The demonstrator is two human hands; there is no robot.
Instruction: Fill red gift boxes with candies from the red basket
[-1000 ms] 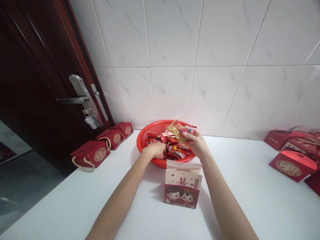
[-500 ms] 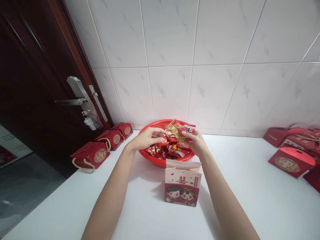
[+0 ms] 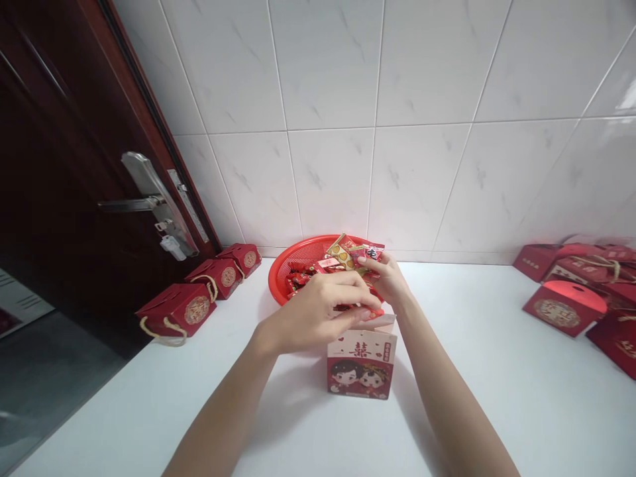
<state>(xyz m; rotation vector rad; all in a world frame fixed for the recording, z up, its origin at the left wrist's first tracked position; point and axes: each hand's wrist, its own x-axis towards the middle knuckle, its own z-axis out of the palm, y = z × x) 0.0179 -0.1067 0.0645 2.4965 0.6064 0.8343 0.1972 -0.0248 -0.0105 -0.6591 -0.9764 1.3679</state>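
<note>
A pink and red paper box (image 3: 361,371) with two cartoon faces stands upright on the white table, its top open. Over its opening, my left hand (image 3: 325,311) is closed on a small red packet (image 3: 370,313). My right hand (image 3: 390,278) pinches a red candy packet (image 3: 371,252) at the right side of the red plastic basket (image 3: 285,265). Beside that packet is a gold-patterned one (image 3: 340,252). More red wrapped sweets lie in the basket, partly hidden by my left hand.
Three red boxes with rope handles (image 3: 176,310) line the table's left edge, near a dark door (image 3: 59,132) with a metal handle. More red boxes (image 3: 566,308) are grouped at the right. A tiled wall (image 3: 328,179) rises behind the basket.
My left hand has moved right and nearer, from the basket to above the box, carrying the small red packet. My right hand still holds its packet at the basket. The view has shifted slightly.
</note>
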